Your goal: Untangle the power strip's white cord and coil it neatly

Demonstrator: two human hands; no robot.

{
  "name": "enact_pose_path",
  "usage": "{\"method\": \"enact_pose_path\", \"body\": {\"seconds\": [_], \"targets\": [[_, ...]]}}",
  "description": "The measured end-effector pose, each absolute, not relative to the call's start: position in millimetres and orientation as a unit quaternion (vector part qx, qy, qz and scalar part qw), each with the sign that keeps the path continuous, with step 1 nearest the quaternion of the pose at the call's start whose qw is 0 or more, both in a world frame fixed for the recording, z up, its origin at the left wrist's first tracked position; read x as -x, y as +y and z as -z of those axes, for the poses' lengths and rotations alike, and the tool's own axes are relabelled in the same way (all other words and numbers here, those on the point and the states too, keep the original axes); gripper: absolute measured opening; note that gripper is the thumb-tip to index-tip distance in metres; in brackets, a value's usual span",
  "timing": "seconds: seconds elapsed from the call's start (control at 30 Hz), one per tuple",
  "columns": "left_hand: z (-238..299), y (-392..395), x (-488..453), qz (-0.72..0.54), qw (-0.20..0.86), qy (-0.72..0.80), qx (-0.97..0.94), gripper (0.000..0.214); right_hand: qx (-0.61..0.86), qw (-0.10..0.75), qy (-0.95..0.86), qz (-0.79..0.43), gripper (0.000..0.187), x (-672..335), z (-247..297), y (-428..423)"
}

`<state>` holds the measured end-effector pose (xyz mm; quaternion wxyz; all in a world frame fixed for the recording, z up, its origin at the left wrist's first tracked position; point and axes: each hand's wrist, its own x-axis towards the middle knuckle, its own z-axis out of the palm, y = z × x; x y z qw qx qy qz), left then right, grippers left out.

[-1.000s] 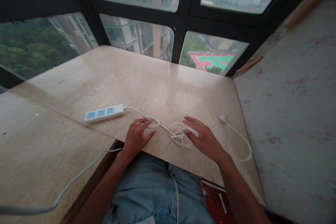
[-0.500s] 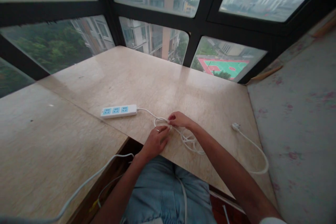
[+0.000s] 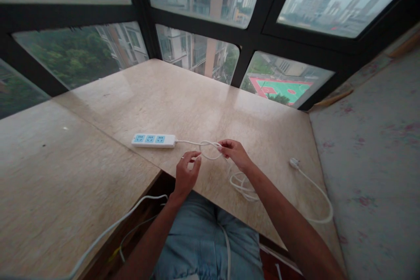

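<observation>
A white power strip (image 3: 154, 141) with three blue socket faces lies on the stone-patterned counter. Its white power cord (image 3: 187, 142) runs right from the strip into a loose loop in front of me. My right hand (image 3: 235, 153) pinches the cord at the loop's right side. My left hand (image 3: 187, 170) is at the loop's lower left, thumb and fingers apart, with nothing visible between them. More of the cord lies in a tangled coil partly behind my right forearm. The cord's plug (image 3: 294, 163) rests on the counter at the right.
Dark-framed windows (image 3: 193, 17) rise behind the counter (image 3: 108, 96). A flower-patterned wall (image 3: 377, 162) bounds the right side. Another white cable (image 3: 114, 225) crosses the counter edge at the lower left, and a cord hangs over my lap.
My left hand has come off the cord and moved left, its fingers parting. My right hand has shifted slightly right, and the loop now shows wider. The view has shifted a little.
</observation>
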<state>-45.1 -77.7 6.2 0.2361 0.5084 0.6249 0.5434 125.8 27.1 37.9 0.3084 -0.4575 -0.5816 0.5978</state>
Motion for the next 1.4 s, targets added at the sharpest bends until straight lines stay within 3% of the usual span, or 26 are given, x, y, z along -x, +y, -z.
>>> {"method": "enact_pose_path", "body": {"seconds": [0.2,0.5,0.7,0.83,1.03,1.17,1.4], "targets": [[-25,-57,36,-0.576,0.432,0.604,-0.342,0.043,0.437,0.436,-0.597,-0.512,0.027,-133,-45,0],[-58,-52,31,-0.523,0.453,0.641,-0.332,0.057,0.373,0.519,-0.729,-0.246,0.01,-147,-52,-28],[-65,-56,28,-0.529,0.536,0.598,-0.274,0.049,0.311,0.517,-0.785,-0.139,0.024,-151,-51,-39],[-59,-57,28,-0.535,0.582,0.556,-0.257,0.041,0.31,0.508,-0.792,-0.135,0.026,-153,-51,-44],[-42,-59,27,-0.531,0.623,0.519,-0.246,0.031,0.415,0.417,-0.761,-0.272,0.01,-158,-62,-45],[-33,-61,24,-0.516,0.628,0.52,-0.261,0.026,0.443,0.285,-0.77,-0.36,0.019,-167,-78,-29],[-27,-63,26,-0.477,0.564,0.559,-0.377,0.03,0.411,0.126,-0.851,-0.302,0.025,-147,-95,13]]}}
